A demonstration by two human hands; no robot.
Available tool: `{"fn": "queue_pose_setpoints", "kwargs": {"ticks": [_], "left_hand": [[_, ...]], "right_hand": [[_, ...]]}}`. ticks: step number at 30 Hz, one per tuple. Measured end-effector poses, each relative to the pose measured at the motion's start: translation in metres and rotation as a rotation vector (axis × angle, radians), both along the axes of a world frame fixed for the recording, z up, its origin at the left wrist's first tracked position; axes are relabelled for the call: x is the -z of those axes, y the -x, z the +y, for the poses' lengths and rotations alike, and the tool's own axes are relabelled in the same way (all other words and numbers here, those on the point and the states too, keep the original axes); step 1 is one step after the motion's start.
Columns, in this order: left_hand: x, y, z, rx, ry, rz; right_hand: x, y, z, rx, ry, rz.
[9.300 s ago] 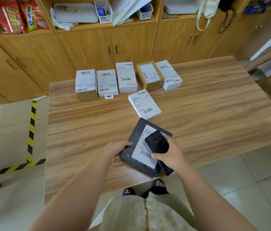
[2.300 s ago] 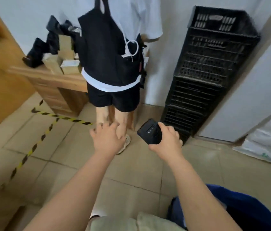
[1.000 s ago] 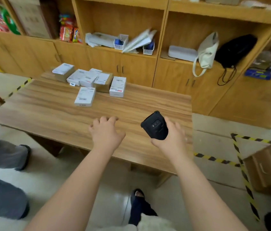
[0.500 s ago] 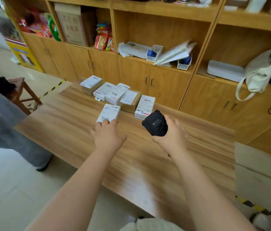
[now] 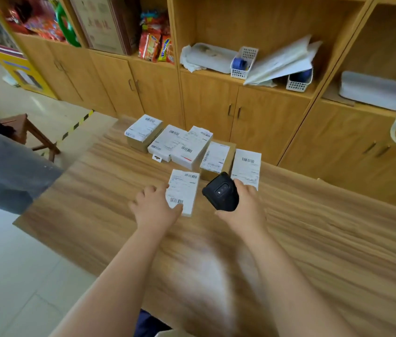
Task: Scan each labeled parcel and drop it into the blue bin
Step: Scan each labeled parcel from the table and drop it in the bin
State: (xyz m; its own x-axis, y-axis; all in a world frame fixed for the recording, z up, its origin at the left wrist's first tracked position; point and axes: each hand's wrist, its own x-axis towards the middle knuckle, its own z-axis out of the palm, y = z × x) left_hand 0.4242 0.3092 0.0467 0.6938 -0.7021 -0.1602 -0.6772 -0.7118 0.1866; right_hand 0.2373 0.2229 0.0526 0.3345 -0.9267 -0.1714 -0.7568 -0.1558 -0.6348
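Head view, looking down over a wooden table.

- Left hand: at the left edge of the near parcel, with the thumb lying over the label's near corner and the other fingers loosely bent beside the box. Touching it, but I cannot tell whether it has a real hold.
- Right hand: wrapped around a black scanner, which is held above the table just right of the near parcel.
- Near parcel: a white box lying flat on the table, label and barcodes up, in front of the others.
- Row of parcels: five more labelled boxes along the table's far edge, packed side by side. Some are brown cardboard, some white. The rightmost is partly behind the scanner and the right hand.
- Behind the table: wooden cabinets with open shelves above, holding snack packets, white baskets and loose papers.
- Far left: a person in grey, blurred, and a wooden stool.
- Striped tape on the floor.
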Motion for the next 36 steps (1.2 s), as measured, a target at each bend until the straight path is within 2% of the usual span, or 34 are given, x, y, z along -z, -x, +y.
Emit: {"fn": "queue_pose_setpoints", "kwargs": {"ticks": [11, 18, 22, 27, 36], "left_hand": [[0.024, -0.214, -0.110, 0.122, -0.044, 0.037], [0.074, -0.290, -0.183, 0.012, -0.033, 0.147], [0.093, -0.311, -0.210, -0.030, -0.045, 0.186], [0.090, -0.319, -0.193, -0.055, 0.112, 0.229], [0.047, -0.268, -0.112, 0.197, 0.365, -0.020]], "right_hand": [[0.026, -0.211, -0.066, 0.167, -0.015, 0.073], [0.045, -0.280, -0.098, 0.231, -0.044, 0.124], [0.048, -0.294, -0.104, 0.245, -0.081, 0.140], [0.040, -0.289, -0.100, 0.256, -0.048, 0.197], [-0.001, -0.258, -0.061, 0.255, 0.106, 0.271]]}}
